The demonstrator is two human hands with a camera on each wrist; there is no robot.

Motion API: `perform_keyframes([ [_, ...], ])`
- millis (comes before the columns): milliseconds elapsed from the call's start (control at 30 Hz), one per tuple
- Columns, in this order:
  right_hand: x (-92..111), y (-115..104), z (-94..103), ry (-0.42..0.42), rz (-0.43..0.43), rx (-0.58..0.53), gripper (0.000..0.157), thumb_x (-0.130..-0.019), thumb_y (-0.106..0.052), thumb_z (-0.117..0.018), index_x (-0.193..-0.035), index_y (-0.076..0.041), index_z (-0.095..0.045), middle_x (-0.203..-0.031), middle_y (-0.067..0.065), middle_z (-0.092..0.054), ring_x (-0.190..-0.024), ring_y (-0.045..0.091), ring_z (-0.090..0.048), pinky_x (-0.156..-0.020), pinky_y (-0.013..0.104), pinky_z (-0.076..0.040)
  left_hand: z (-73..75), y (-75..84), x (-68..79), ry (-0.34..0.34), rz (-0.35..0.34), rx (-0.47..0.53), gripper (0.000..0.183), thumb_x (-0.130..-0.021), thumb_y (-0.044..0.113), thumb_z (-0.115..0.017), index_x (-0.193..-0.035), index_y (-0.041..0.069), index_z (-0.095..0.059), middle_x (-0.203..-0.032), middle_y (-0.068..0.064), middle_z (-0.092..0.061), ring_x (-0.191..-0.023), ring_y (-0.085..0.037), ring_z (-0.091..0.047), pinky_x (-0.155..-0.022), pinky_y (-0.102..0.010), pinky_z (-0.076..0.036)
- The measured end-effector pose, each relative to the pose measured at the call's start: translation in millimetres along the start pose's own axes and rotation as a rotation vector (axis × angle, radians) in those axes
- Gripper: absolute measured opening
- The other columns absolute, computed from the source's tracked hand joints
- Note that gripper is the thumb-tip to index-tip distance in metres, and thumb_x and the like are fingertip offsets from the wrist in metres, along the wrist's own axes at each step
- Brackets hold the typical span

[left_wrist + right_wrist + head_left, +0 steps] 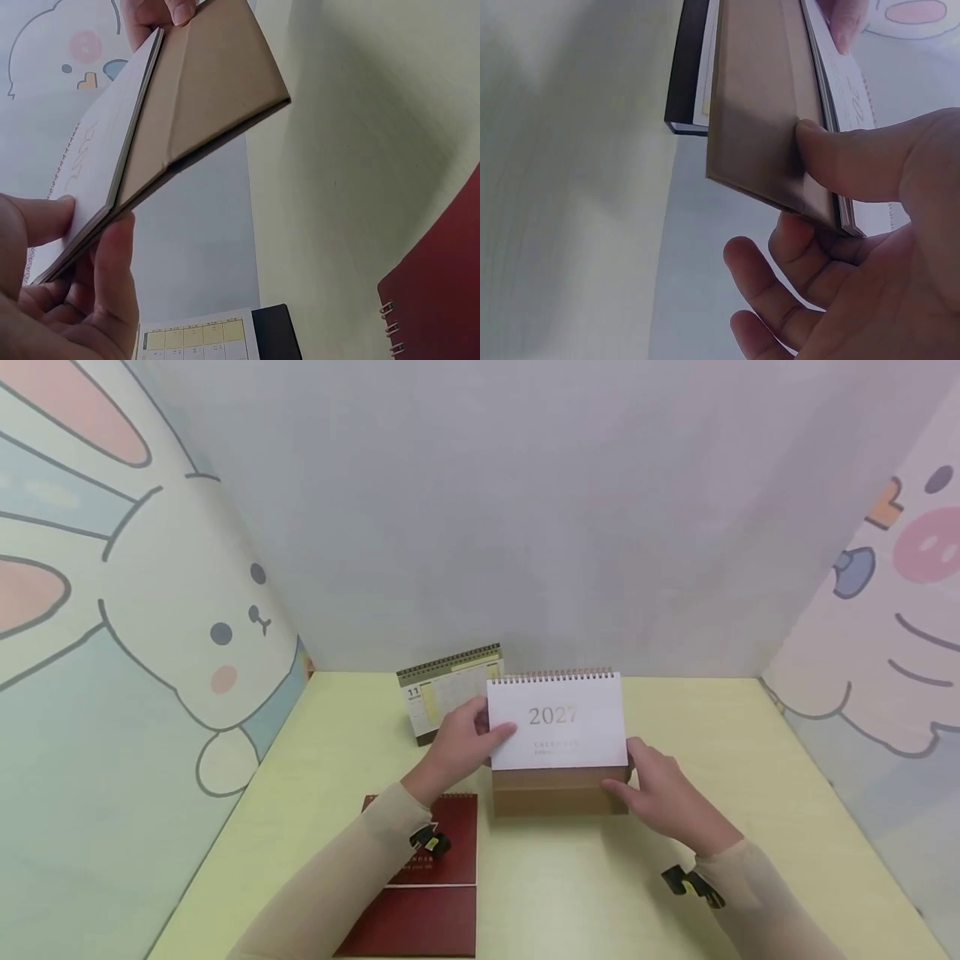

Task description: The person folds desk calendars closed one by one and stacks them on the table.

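Both hands hold a spiral-bound desk calendar (557, 718) with a white "2027" cover and a brown card stand (558, 789). My left hand (463, 742) pinches its left edge, thumb on the white cover and fingers behind. At the lower right, my right hand (660, 789) grips the brown card, its thumb (847, 161) on the front and fingers beneath. In both wrist views the calendar appears raised off the table. Behind it and to the left stands a second desk calendar (442, 689) showing "11", partly covered. A dark red calendar (435, 918) lies under the left forearm.
The pale yellow table (697, 718) meets a plain grey-white back wall (540, 527). Side walls carry a cartoon rabbit (172, 610) on the left and a cartoon pig (900, 610) on the right. Each wrist wears a dark strap.
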State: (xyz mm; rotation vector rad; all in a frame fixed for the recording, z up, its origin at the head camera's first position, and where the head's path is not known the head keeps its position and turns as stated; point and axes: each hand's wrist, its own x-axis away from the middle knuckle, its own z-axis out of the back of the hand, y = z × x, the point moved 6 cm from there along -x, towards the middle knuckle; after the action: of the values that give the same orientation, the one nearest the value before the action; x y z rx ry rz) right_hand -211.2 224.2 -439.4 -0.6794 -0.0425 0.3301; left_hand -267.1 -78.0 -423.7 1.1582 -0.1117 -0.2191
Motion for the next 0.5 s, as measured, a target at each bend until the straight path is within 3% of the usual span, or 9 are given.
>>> perform_keyframes([
  [267,11,-4,-2.0,0.008,-0.002,0.010,0.046,-0.109,-0.017,-0.086,-0.142,0.002,-0.061,-0.140,0.021,-0.082,-0.116,0.024,-0.072,-0.091,0.036,-0.058,-1.0,2.9,6.9,-0.023,0.001,-0.011,0.042,-0.114,0.027,-0.083,-0.146,0.003,-0.070,-0.112,-0.016,-0.082,-0.087,-0.017,-0.080,-0.069,-0.037,-0.072],
  [500,18,-10,-0.4,0.024,0.012,0.008,0.047,-0.108,-0.016,-0.087,-0.142,0.004,-0.062,-0.139,0.021,-0.083,-0.111,0.022,-0.071,-0.088,0.036,-0.058,-0.1,5.7,12.0,-0.035,0.008,-0.014,0.039,-0.114,0.027,-0.082,-0.144,0.005,-0.070,-0.110,-0.015,-0.082,-0.086,-0.017,-0.080,-0.068,-0.035,-0.072],
])
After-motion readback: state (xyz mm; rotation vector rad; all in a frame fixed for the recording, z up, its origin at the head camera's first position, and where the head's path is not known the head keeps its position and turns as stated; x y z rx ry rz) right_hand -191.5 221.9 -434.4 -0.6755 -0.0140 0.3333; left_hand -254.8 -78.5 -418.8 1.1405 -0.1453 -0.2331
